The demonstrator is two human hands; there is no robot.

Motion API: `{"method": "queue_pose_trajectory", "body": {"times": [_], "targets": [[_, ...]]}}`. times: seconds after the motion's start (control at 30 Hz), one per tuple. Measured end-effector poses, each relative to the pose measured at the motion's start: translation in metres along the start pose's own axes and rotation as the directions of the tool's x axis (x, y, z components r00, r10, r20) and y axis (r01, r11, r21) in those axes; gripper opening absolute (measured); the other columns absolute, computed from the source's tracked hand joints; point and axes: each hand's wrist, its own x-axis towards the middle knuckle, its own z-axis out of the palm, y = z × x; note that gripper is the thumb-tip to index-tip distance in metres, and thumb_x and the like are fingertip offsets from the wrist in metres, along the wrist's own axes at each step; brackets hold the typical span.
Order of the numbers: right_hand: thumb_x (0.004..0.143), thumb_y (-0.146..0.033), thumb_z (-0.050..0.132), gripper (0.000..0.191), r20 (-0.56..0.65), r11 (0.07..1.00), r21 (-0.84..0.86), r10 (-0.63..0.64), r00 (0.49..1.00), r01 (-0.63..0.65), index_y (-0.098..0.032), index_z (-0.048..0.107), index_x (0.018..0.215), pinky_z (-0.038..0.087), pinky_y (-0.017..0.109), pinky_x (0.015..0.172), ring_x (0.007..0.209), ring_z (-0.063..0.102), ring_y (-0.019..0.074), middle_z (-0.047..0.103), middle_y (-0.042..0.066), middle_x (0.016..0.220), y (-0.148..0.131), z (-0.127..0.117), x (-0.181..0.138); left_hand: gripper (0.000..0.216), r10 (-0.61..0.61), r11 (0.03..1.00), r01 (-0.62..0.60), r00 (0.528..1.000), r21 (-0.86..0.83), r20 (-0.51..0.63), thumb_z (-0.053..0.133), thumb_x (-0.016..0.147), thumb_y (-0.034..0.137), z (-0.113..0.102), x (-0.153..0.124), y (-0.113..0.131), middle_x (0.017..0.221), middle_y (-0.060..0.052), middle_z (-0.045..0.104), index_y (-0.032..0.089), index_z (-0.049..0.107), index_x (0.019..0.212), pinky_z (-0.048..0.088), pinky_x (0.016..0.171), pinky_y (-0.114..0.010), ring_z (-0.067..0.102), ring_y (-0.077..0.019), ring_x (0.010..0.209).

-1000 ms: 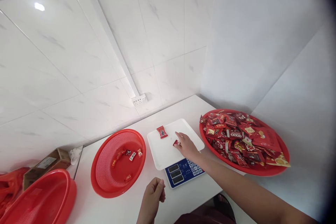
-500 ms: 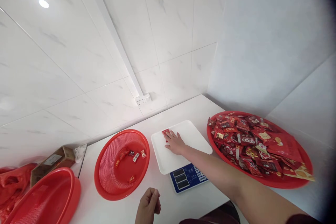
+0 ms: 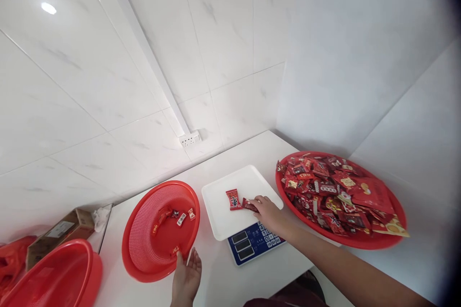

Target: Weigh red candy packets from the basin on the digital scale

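Observation:
On the white weighing pan (image 3: 220, 223) of a digital scale lies a red snack packet (image 3: 234, 199) with dark lettering. Beside it, a smaller dark red snack packet (image 3: 249, 205) is gripped at its right end by the fingers of my right hand (image 3: 267, 212). My left hand (image 3: 187, 276) holds nothing; its thumb and fingers are apart, close to the near rim of a red mesh basket (image 3: 142, 235). Inside that basket are several small wrapped candies (image 3: 181, 219). The blue keypad panel (image 3: 252, 244) of the scale shows at the front, partly behind my right wrist.
A wide red basin (image 3: 399, 232) heaped with red snack packets (image 3: 334, 192) stands at the right. Another red basket (image 3: 84, 268), a cardboard box (image 3: 59, 232) and red plastic bags (image 3: 14, 259) are at the left. A wall socket (image 3: 189, 139) sits above the white table (image 3: 216, 283).
My right hand has drawn back toward the pan's right side and now grips the smaller packet; the lettered packet lies uncovered. My left hand has opened and moved left to the basket.

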Motion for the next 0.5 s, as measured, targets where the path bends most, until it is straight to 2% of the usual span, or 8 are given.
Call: {"method": "queue_pose_trajectory", "body": {"times": [0.17, 0.27, 0.4, 0.5], "targets": [[0.083, -0.013, 0.04, 0.031, -0.005, 0.991, 0.114, 0.074, 0.997, -0.073, -0.017, 0.061, 0.106, 0.039, 0.03, 0.084, 0.098, 0.055, 0.0209, 0.059, 0.01, 0.104, -0.001, 0.006, 0.013, 0.029, 0.061, 0.998, -0.061, 0.995, -0.007, -0.076, 0.037, 0.091, 0.029, -0.02, 0.0, 0.017, 0.061, 0.0, 0.054, 0.017, 0.05, 0.068, 0.048, 0.049, -0.018, 0.055, -0.0075, 0.05], [0.082, -0.01, 0.039, 0.033, -0.041, 0.982, 0.171, 0.089, 0.995, -0.081, -0.016, 0.06, 0.107, 0.04, 0.028, 0.085, 0.097, 0.056, 0.0191, 0.06, 0.01, 0.105, -0.009, 0.009, 0.024, 0.032, 0.098, 0.995, -0.097, 0.988, 0.015, -0.119, 0.035, 0.092, 0.027, -0.037, -0.004, 0.032, 0.056, 0.001, 0.051, 0.019, 0.048, 0.063, 0.046, 0.046, -0.019, 0.053, -0.0078, 0.045], [0.078, -0.01, 0.042, 0.04, -0.125, 0.96, 0.279, 0.027, 0.992, 0.009, -0.015, 0.055, 0.116, 0.039, 0.028, 0.092, 0.107, 0.053, 0.0182, 0.057, 0.009, 0.117, -0.014, 0.008, 0.019, 0.032, 0.117, 0.993, -0.113, 0.984, 0.036, -0.133, 0.036, 0.09, 0.018, -0.057, -0.005, 0.048, 0.054, 0.001, 0.052, 0.019, 0.046, 0.06, 0.046, 0.045, -0.02, 0.052, -0.0086, 0.044], [0.079, -0.015, 0.043, 0.037, -0.175, 0.95, 0.307, -0.006, 0.985, 0.06, -0.016, 0.056, 0.114, 0.039, 0.031, 0.093, 0.108, 0.053, 0.0187, 0.057, 0.009, 0.118, -0.001, 0.002, -0.001, 0.025, 0.059, 0.998, -0.056, 0.993, 0.032, -0.098, 0.042, 0.087, 0.014, -0.062, -0.005, 0.043, 0.058, 0.001, 0.055, 0.018, 0.05, 0.064, 0.046, 0.044, -0.019, 0.053, -0.0082, 0.045]]}}
